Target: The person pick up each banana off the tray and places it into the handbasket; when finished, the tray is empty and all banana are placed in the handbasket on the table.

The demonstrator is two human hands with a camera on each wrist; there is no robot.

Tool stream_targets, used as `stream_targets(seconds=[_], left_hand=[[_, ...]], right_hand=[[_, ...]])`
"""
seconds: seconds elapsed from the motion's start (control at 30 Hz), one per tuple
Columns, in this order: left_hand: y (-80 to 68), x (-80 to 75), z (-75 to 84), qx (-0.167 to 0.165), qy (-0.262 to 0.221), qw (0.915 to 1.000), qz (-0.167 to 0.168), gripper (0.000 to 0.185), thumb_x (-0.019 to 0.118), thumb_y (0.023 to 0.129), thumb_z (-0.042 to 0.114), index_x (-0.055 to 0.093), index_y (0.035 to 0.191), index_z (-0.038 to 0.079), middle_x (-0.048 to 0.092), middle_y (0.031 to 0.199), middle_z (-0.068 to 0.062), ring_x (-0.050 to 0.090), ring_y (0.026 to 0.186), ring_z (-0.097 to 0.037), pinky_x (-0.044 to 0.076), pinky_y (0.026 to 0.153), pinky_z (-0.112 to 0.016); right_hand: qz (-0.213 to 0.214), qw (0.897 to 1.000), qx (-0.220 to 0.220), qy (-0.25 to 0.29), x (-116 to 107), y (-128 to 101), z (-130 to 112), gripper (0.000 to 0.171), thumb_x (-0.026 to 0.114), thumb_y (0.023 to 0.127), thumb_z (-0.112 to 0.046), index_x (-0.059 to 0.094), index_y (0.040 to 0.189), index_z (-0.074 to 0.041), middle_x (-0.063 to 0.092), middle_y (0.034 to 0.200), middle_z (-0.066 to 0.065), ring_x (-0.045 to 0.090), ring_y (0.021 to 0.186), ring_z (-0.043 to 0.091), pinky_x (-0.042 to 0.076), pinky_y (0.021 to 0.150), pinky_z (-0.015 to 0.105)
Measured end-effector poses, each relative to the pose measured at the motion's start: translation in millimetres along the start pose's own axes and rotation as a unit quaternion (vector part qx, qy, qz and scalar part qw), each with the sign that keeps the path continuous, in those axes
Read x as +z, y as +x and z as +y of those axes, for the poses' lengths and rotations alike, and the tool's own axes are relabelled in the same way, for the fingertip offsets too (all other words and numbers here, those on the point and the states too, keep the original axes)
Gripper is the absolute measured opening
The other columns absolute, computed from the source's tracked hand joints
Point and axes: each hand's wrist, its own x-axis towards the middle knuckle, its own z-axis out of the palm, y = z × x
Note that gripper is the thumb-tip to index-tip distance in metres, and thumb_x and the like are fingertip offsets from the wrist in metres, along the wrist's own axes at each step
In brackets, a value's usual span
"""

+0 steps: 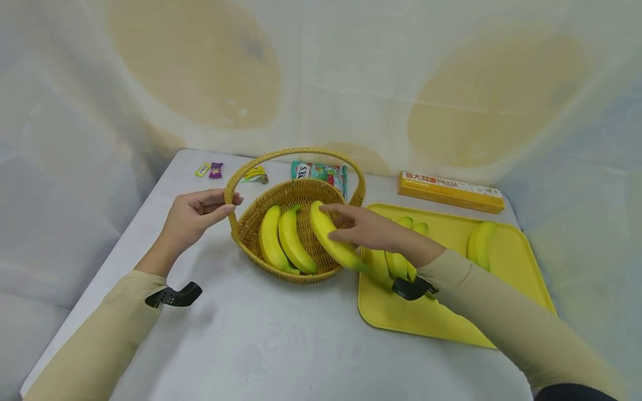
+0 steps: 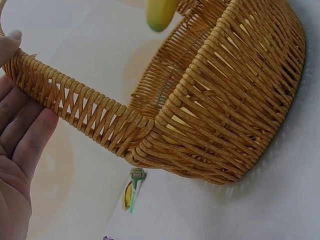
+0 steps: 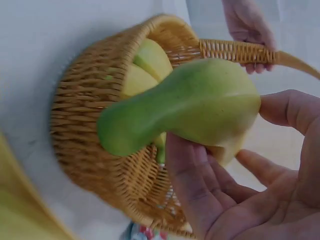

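Note:
A wicker basket (image 1: 281,196) with a tall arched handle stands mid-table, two bananas (image 1: 296,239) lying inside it. My left hand (image 1: 193,214) grips the left side of the handle between thumb and fingers; the left wrist view shows the handle's woven strip (image 2: 85,105) against those fingers. My right hand (image 1: 363,225) pinches another banana (image 1: 331,236) above the basket's right part. In the right wrist view this banana (image 3: 185,105) points its green end at the camera, thumb on one side and fingers on the other.
A yellow tray (image 1: 516,289) at the right holds several bananas (image 1: 381,264), one (image 1: 481,245) apart near its far right. Behind stand a pasta box (image 1: 451,192) and a green candy bag (image 1: 321,171). Small wrapped sweets (image 1: 215,170) lie at the back left, a lollipop (image 1: 256,175) behind the basket.

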Motion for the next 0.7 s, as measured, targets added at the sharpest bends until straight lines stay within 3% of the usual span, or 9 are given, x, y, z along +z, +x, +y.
stream_targets(seconds=[0.1, 0.2, 0.33, 0.43, 0.6, 0.7], left_hand=[[-0.5, -0.8, -1.3, 0.000, -0.003, 1.0000, -0.001, 0.031, 0.072, 0.096, 0.011, 0.069, 0.124, -0.004, 0.076, 0.114, -0.004, 0.072, 0.107, -0.012, 0.055, 0.094, -0.022], [-0.7, -1.8, -1.9, -0.003, -0.001, 1.0000, 0.000, 0.031, 0.072, 0.096, 0.012, 0.070, 0.124, -0.003, 0.076, 0.115, -0.004, 0.072, 0.107, -0.012, 0.055, 0.094, -0.022], [0.4, -1.5, -1.6, -0.006, 0.001, 1.0000, 0.001, 0.032, 0.073, 0.096, 0.013, 0.070, 0.124, -0.002, 0.076, 0.114, -0.004, 0.071, 0.107, -0.010, 0.055, 0.094, -0.022], [0.5, -1.6, -1.9, -0.006, -0.001, 1.0000, 0.000, 0.032, 0.073, 0.096, 0.013, 0.070, 0.124, -0.002, 0.076, 0.115, -0.004, 0.072, 0.107, -0.011, 0.055, 0.094, -0.022], [0.4, -1.9, -3.2, -0.003, -0.002, 1.0000, -0.002, 0.032, 0.073, 0.096, 0.012, 0.069, 0.124, -0.003, 0.076, 0.115, -0.004, 0.072, 0.107, -0.011, 0.055, 0.094, -0.022], [0.9, -2.5, -3.5, 0.001, 0.000, 1.0000, -0.002, 0.032, 0.073, 0.096, 0.012, 0.069, 0.124, -0.003, 0.076, 0.115, -0.005, 0.072, 0.107, -0.011, 0.055, 0.094, -0.022]], right_hand=[[-0.011, 1.000, 0.019, -0.006, 1.6, 22.2, -3.9, 0.062, 0.063, 0.101, -0.029, 0.038, 0.158, -0.025, 0.059, 0.131, 0.013, 0.058, 0.079, 0.023, 0.055, 0.076, 0.044], [-0.012, 0.999, 0.036, -0.020, 4.2, 42.5, -4.7, 0.061, 0.063, 0.101, -0.030, 0.039, 0.157, -0.023, 0.060, 0.130, 0.012, 0.059, 0.081, 0.024, 0.055, 0.079, 0.044], [-0.014, 0.997, 0.061, -0.051, 7.0, 63.0, -4.0, 0.060, 0.062, 0.101, -0.033, 0.041, 0.156, -0.022, 0.058, 0.138, 0.009, 0.060, 0.100, 0.021, 0.054, 0.090, 0.041], [-0.023, 0.994, 0.079, -0.065, 9.3, 75.6, -3.4, 0.060, 0.062, 0.101, -0.032, 0.040, 0.156, -0.021, 0.055, 0.141, 0.007, 0.061, 0.102, 0.022, 0.055, 0.092, 0.045], [-0.042, 0.990, 0.107, -0.079, 14.6, 92.4, -1.8, 0.065, 0.061, 0.101, -0.028, 0.034, 0.159, -0.019, 0.063, 0.097, 0.009, 0.058, 0.066, 0.027, 0.057, 0.081, 0.056], [-0.046, 0.988, 0.118, -0.086, 17.0, 98.5, -2.3, 0.070, 0.065, 0.100, -0.025, 0.031, 0.161, -0.018, 0.061, 0.091, 0.007, 0.053, 0.058, 0.021, 0.057, 0.079, 0.053]])
